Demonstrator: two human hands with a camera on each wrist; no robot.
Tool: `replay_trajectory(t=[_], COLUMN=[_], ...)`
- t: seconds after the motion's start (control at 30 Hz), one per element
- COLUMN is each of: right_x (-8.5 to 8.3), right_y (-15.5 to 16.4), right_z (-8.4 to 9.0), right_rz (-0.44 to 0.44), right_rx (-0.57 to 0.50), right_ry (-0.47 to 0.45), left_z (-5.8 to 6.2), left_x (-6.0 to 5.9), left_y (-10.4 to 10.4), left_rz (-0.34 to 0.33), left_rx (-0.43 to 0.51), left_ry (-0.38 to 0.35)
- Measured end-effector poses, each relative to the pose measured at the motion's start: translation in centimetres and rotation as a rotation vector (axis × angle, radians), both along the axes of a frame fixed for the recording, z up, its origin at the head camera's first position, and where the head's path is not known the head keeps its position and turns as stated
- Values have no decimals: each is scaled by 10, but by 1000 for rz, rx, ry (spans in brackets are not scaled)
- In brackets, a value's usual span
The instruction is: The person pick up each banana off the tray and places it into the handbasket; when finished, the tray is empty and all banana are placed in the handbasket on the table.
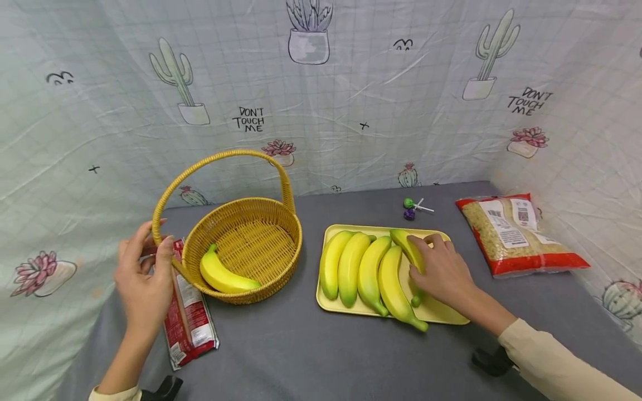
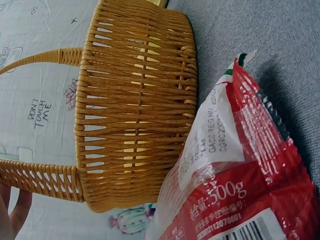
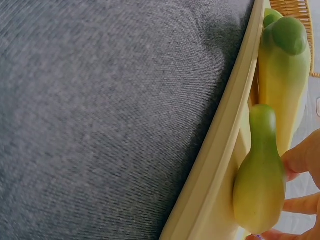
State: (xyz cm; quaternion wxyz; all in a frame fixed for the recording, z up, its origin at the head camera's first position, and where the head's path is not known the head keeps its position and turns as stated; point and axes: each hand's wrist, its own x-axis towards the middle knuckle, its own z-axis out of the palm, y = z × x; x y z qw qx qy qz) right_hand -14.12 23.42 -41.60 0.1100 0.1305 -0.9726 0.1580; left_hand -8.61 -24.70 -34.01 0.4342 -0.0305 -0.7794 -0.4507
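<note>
My left hand (image 1: 142, 278) holds the handle (image 1: 228, 154) of a yellow wicker basket (image 1: 273, 284) low on its left side, thumb and fingers around it. Inside the basket lies one banana (image 1: 225, 274). Toward the right, a pale yellow tray (image 1: 448, 316) carries several bananas (image 1: 351, 273) side by side. My right hand (image 1: 446, 273) reaches over the tray's right part and grips the rightmost banana (image 1: 407, 245). In the right wrist view, its fingertips press against the side of this banana (image 3: 261, 182), close to the tray wall.
A red and white packet (image 1: 193, 326) marked 500g lies partly beneath the left hand, beside the basket. Two lollipops, one green (image 1: 408, 204) and one purple (image 1: 409, 214), sit behind the tray. A red-edged bag of grain (image 1: 511, 236) is at the right. Patterned cloth (image 1: 331, 111) hangs behind.
</note>
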Motion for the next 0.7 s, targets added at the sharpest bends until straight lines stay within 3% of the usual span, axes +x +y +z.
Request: replay_trajectory(t=[0.4, 0.7], right_x=[0, -3], right_y=[3, 5], right_z=[-1, -5], right_rz=[-29, -40], right_rx=[-28, -32], right_ry=[-58, -38], left_z=[-4, -3], left_x=[0, 0], left_y=[1, 0], left_rz=[-15, -17], left_rx=[3, 13], left_ry=[17, 24])
